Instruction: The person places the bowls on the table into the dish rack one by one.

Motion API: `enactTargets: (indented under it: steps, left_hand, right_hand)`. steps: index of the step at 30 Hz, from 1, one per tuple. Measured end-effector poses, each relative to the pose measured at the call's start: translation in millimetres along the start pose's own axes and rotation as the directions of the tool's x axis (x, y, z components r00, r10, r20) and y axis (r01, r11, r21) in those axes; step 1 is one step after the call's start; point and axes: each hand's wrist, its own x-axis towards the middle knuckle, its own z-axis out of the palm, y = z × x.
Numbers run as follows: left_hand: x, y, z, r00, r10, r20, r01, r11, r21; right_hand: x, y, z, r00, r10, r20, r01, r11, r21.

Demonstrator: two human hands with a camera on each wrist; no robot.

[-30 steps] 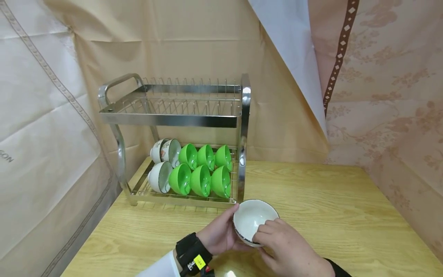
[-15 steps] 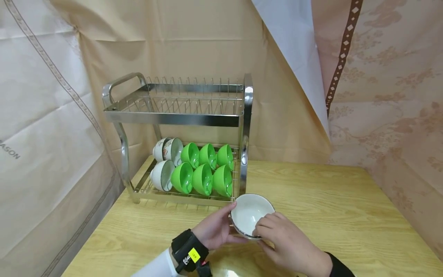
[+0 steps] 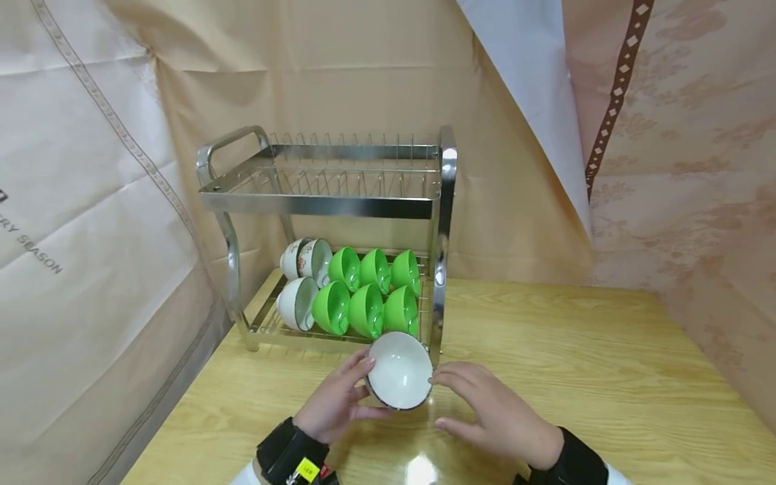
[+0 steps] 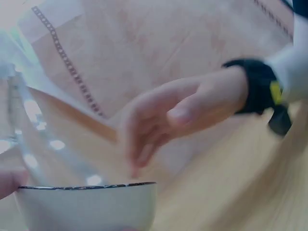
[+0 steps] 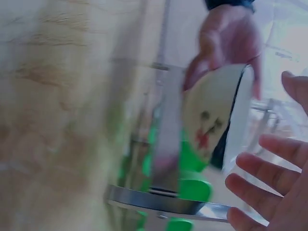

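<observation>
A white bowl (image 3: pixel 400 372) with a dark rim tilts its opening toward the head camera. My left hand (image 3: pixel 335 402) grips it at the left, thumb at the rim and fingers beneath. In the right wrist view a flower print shows on the outside of the bowl (image 5: pixel 204 113). Just right of the rim is my right hand (image 3: pixel 494 412), fingers loosely extended and holding nothing. Its spread fingers (image 5: pixel 262 171) appear apart from the bowl in the right wrist view.
Behind the hands stands a two-tier metal dish rack (image 3: pixel 321 205). Its lower tier holds several green bowls (image 3: pixel 366 310) and three white bowls (image 3: pixel 296 303) on their sides, at the left. The wooden table (image 3: pixel 576 364) extends right; cloth (image 3: pixel 521 222) hangs around it.
The right hand has let go of the bowl's rim and opened beside it. My left hand has carried the bowl left, closer to the rack's front, and its opening now faces the camera more.
</observation>
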Motion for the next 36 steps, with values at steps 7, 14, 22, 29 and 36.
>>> enactTargets:
  steps: [7, 14, 22, 29, 36]
  left_hand:
    - [-36.9, 41.7, -43.5, 0.934, 0.170, -0.314, -0.084, 0.959, 0.270]
    - [-54.1, 76.6, -82.2, 0.817, 0.398, -0.418, -0.017, 0.741, 0.671]
    - [-42.6, 86.3, -110.3, 0.690, 0.554, -0.466, 0.213, 0.460, 0.862]
    - [-18.8, 77.3, -118.9, 0.623, 0.627, -0.468, 0.300, 0.361, 0.883]
    - [3.3, 78.5, -117.0, 0.624, 0.662, -0.416, 0.321, 0.268, 0.908]
  right_hand:
    - [26, 2, 29, 0.991, 0.057, 0.118, -0.057, 0.998, 0.000]
    - [60, -5, 51, 0.983, 0.043, 0.179, -0.052, 0.998, 0.047]
    - [86, -27, 64, 0.977, -0.025, 0.211, -0.004, 0.991, 0.136]
    - [86, -32, 70, 0.974, -0.077, 0.212, 0.059, 0.994, 0.090]
    - [87, -32, 72, 0.976, -0.088, 0.201, 0.072, 0.994, 0.084]
